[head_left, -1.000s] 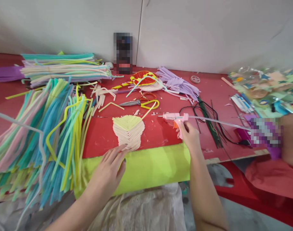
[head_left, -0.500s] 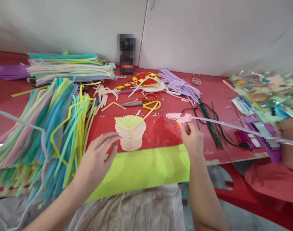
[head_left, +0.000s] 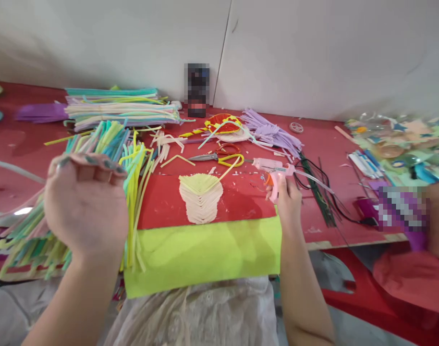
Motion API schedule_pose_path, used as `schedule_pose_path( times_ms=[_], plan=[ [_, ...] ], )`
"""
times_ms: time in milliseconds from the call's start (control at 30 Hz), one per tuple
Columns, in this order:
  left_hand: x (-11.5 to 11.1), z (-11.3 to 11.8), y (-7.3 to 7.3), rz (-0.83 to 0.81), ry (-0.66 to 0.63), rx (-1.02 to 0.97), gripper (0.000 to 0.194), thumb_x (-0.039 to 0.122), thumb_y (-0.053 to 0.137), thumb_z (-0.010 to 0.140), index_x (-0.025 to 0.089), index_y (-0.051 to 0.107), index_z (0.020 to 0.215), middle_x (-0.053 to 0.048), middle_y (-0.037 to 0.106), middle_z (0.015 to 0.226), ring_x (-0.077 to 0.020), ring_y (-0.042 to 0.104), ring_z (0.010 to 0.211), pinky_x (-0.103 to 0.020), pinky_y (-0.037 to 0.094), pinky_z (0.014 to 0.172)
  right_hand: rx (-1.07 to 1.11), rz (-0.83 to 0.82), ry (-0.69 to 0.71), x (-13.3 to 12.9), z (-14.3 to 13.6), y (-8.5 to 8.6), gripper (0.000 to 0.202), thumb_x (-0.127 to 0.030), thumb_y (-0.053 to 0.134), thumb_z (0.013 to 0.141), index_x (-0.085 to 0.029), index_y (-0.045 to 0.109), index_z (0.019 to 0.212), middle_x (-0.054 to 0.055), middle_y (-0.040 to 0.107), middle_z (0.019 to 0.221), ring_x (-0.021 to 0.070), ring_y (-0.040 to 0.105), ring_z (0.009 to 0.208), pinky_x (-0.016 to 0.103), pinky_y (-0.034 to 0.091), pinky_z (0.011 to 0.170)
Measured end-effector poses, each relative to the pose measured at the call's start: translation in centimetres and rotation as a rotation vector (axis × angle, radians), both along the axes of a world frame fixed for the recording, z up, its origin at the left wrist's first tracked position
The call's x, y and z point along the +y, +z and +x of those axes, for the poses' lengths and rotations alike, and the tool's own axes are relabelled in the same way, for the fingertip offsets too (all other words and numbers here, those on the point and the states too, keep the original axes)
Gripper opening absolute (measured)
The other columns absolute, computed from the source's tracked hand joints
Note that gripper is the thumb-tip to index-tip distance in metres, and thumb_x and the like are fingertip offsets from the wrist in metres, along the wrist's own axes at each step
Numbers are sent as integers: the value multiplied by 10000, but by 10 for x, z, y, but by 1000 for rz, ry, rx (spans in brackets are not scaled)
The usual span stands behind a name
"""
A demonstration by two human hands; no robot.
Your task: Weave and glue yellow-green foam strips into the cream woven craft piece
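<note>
On the red work surface [head_left: 244,206], a chevron-patterned cream-and-yellow pipe-cleaner piece [head_left: 201,199] lies between the left hand [head_left: 84,209], raised, palm showing, loosely curled but unclenched before bundled pipe cleaners [head_left: 133,197], and the right hand [head_left: 289,194], gripping a pink glue gun [head_left: 270,165] apart from it.

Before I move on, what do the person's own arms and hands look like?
The forearms are bare as far as they show, with no sleeve, glove or watch in view. On the left hand, the nails look painted a dark greenish grey; on the right hand they are too small to make out.
</note>
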State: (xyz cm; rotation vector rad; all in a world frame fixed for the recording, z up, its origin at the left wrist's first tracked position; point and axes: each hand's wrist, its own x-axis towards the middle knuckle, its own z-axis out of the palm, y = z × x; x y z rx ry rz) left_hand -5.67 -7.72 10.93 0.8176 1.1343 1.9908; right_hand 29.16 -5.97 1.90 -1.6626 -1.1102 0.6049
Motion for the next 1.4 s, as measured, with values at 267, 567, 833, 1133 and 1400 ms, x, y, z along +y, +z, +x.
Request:
schedule_pose_path(
  times_ms=[267, 567, 833, 1133, 1400],
  plan=[
    [15, 32, 42, 227, -132, 277, 317, 230, 429, 955, 298, 663, 752, 32, 579, 753, -118, 559, 691, -317, 469, 656, 108, 50, 22, 3, -14, 10, 463, -622, 460, 877, -199, 565, 719, -40, 549, 516, 77, 478, 356, 211, 363, 363],
    [99, 57, -16, 404, -223, 1197, 292, 273, 374, 988, 175, 598, 828, -29, 622, 774, -128, 589, 749, -268, 452, 714, 160, 81, 9, 16, -33, 1, 491, -666, 466, 851, -197, 548, 734, -50, 524, 490, 80, 424, 321, 221, 322, 312],
    [98, 49, -78, 844, -601, 1804, 227, 146, 397, 974, 190, 605, 1053, -45, 706, 995, -155, 638, 883, -298, 448, 791, 32, 22, -7, 18, -36, -13, 510, -670, 395, 884, -213, 544, 716, -51, 503, 480, 94, 447, 358, 232, 372, 371],
    [62, 37, -109, 539, -585, 1751, 146, 233, 500, 959, 170, 633, 964, -42, 686, 949, -164, 628, 873, -302, 459, 783, 89, 40, -160, 24, -25, -21, 508, -678, 459, 844, -202, 547, 692, -36, 532, 487, 93, 433, 324, 234, 333, 316],
    [62, 33, -106, 414, -591, 1724, 209, 235, 488, 959, 148, 607, 1106, -77, 662, 1046, -202, 619, 952, -335, 489, 823, 37, 23, -251, 21, -20, -19, 457, -653, 489, 842, -221, 483, 694, -59, 502, 485, 87, 428, 340, 227, 334, 347]
  ],
)
